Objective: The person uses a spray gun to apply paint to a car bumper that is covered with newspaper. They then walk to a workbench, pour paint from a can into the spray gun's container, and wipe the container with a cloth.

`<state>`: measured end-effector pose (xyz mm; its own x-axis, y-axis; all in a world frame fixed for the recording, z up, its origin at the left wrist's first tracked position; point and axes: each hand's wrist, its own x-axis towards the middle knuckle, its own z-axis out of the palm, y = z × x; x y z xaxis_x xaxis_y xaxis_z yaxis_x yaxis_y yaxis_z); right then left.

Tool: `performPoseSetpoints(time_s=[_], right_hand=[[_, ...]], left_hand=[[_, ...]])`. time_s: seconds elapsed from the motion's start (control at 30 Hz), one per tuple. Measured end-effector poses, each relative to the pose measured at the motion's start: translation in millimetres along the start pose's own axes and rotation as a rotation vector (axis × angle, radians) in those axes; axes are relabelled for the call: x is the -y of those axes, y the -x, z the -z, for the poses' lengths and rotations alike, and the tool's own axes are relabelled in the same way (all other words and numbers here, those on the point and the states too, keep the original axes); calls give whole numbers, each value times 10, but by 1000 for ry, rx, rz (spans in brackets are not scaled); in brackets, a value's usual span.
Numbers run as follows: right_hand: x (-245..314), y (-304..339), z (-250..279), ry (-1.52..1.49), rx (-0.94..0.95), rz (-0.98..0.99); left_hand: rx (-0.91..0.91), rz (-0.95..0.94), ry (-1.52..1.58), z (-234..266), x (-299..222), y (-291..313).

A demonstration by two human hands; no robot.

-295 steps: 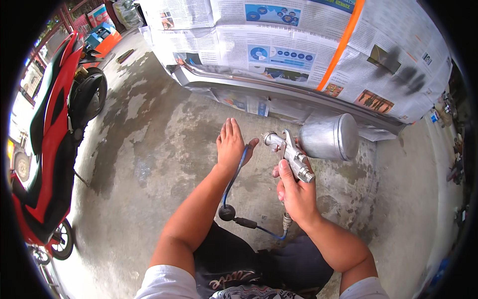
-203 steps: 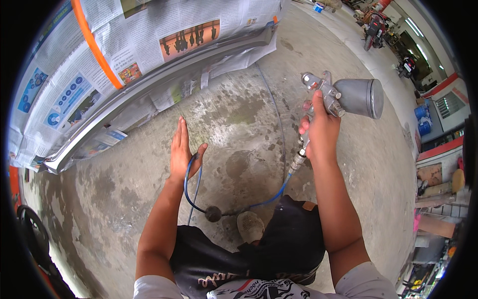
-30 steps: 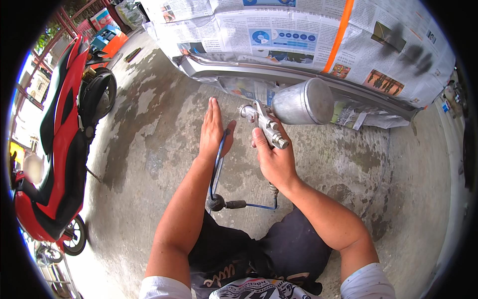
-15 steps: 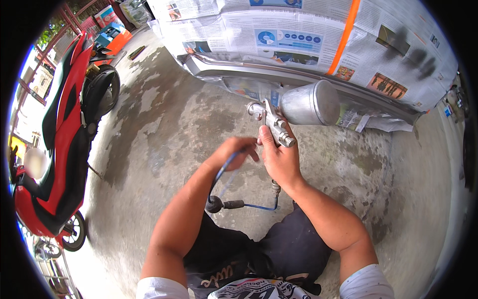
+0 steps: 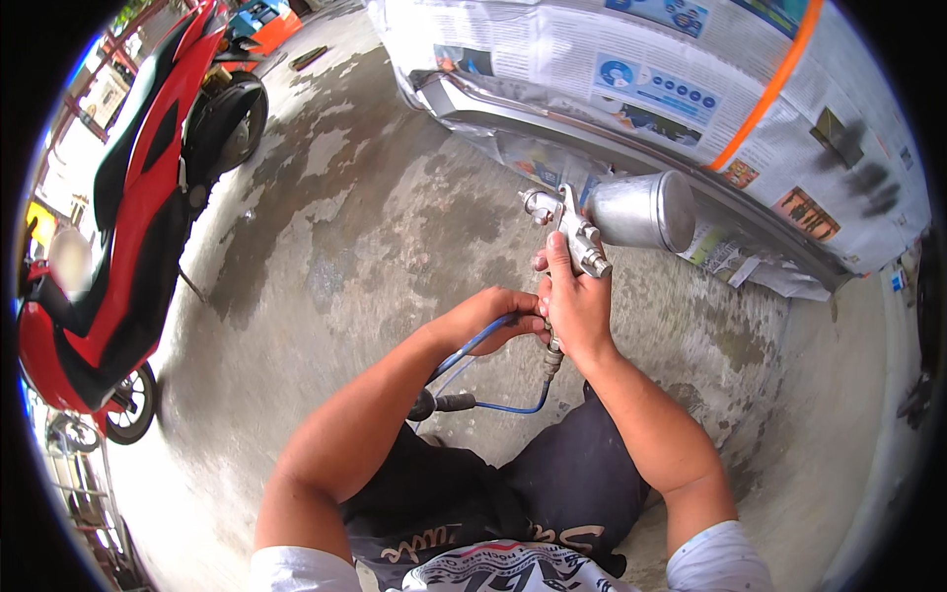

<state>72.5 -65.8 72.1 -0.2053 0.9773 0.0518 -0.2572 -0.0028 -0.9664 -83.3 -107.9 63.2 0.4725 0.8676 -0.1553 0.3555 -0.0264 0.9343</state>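
Right hand (image 5: 577, 311) wrapped around the grip of a spray gun (image 5: 577, 237), thumb up along its back; fingers clenched on it. The gun is held upright over the concrete floor (image 5: 375, 247), just in front of a car body masked with newspaper (image 5: 631, 69) and a strip of orange tape (image 5: 764, 104). Metal cup (image 5: 641, 209) juts sideways from the gun toward the right, lying roughly level. Left hand (image 5: 488, 318) curled at the base of the grip, fingers closed around the blue air hose (image 5: 473, 345) where it meets the gun; the hose loops down past a dark coupling (image 5: 424, 405) near the knees. Red scooter (image 5: 128, 217) parked well apart at the left. Handling judgement: gun is rigid metal, likely top-heavy with the cup set off to one side, so it will want to roll in the palm; firmest hold is the grip below the trigger. Cup looks smooth and poor to grab. Hose is soft and springy, will tug on the base; best held close to the fitting.
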Motion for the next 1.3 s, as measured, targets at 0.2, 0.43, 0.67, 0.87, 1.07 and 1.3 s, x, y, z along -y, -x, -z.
performPoseSetpoints(time_s=[0.2,0.43,0.67,0.87,1.07,1.3], right_hand=[[-101,-24,-315,19,13,-16],[-232,-170,-950,66,-35,-31],[-760,-521,-1797,317,-210,139],[-1048,-539,-2099,503,-350,253],[-1197,-461,-2415,647,-382,230],[-1446,-478,-2698,975,-501,449]], left_hand=[[24,-64,9,225,271,127],[30,-97,151,675,614,388],[-102,-31,57,1356,966,771],[-7,90,179,1615,1567,654],[66,205,340,1817,1903,668],[10,142,119,1970,2353,581]])
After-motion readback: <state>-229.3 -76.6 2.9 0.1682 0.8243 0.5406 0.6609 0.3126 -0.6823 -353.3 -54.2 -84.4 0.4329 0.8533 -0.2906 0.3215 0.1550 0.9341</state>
